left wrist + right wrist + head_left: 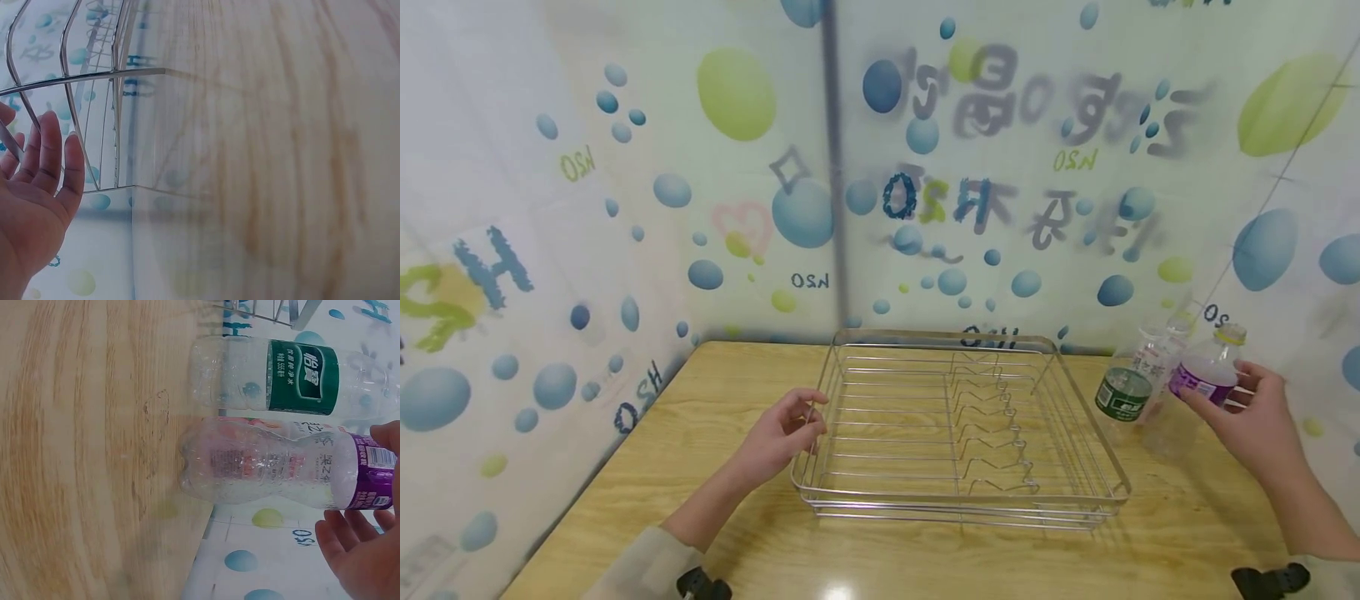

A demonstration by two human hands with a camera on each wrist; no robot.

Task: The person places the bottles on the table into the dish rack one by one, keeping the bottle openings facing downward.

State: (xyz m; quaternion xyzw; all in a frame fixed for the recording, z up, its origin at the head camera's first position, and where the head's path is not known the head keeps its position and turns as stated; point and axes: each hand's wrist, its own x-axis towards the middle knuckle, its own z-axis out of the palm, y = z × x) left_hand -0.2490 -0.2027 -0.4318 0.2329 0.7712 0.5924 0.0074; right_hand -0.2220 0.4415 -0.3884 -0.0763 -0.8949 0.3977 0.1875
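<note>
A silver wire dish rack (962, 498) stands on the wooden table. At its left side is my left hand (782, 437), fingertips at the rim. In the left wrist view the fingers (50, 150) are loosely extended beside the wires. On the right, my right hand (1255, 425) holds a clear plastic bottle with a purple label (1202, 382) and a yellow cap. Its thumb lies across the label, fingers on the far side. Next to it stands a clear bottle with a green label (303, 378). Another clear bottle with pinkish print (1150, 354) is partly hidden behind these.
The wooden table (760, 550) extends around the rack. Curtain-like sheets (737, 167) printed with blue and green bubbles enclose the back and both sides. Upright wire dividers (992, 433) stand in the rack's right half.
</note>
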